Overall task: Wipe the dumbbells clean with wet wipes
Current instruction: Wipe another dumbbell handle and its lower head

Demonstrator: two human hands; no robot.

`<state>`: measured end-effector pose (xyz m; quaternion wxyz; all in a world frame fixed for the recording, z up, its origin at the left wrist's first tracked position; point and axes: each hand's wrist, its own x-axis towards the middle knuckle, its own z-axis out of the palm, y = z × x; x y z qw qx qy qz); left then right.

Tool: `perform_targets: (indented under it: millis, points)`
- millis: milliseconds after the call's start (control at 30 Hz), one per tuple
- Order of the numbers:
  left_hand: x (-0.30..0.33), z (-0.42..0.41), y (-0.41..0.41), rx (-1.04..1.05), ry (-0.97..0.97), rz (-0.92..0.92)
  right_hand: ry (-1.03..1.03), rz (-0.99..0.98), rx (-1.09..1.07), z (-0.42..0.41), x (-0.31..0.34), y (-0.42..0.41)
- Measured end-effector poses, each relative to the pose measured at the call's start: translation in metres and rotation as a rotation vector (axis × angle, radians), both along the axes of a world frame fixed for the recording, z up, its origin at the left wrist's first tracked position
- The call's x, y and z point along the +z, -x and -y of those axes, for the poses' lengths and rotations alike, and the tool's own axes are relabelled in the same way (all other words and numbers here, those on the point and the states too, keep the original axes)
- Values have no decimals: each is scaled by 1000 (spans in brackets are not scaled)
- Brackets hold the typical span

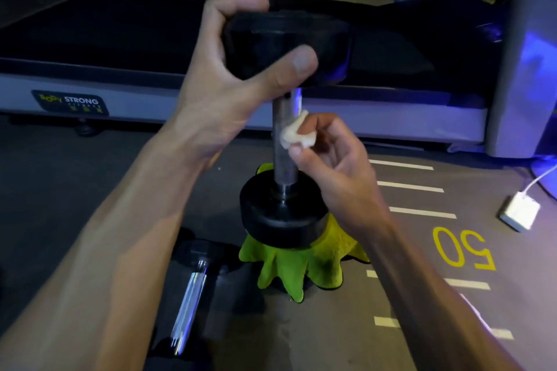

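A black dumbbell (281,217) stands upright on a green cloth (301,268) on the gym floor. My left hand (223,75) grips its top weight, thumb across the front. My right hand (328,159) pinches a small crumpled white wet wipe (297,134) against the right side of the steel handle (281,147). A second dumbbell (190,301) with a shiny handle lies flat on the floor at lower left, partly behind my left forearm.
A treadmill deck (120,39) with a grey side rail runs across the back. A grey upright post (521,69) stands at right. A white charger block (520,211) with cable lies on the floor right. Yellow "50" and white dashes mark the floor.
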<state>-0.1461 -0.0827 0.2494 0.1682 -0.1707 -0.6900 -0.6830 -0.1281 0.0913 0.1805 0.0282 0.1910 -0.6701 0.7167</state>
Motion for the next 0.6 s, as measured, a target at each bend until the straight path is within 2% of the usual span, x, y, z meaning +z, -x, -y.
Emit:
perform_targets:
  millis: [267, 400, 500, 600]
  points:
    - [-8, -27, -26, -12, -175, -120, -35, -111, -80, -5, 0, -18]
    - [-4, -47, -32, -17, -219, -119, 34, -122, -151, -13, 4, -25]
    - [-5, -54, -28, -50, -272, -85, 10, -138, -141, -24, 7, -24]
    - [-6, -56, -20, -4, -209, -73, 4, -77, -138, -33, 11, -22]
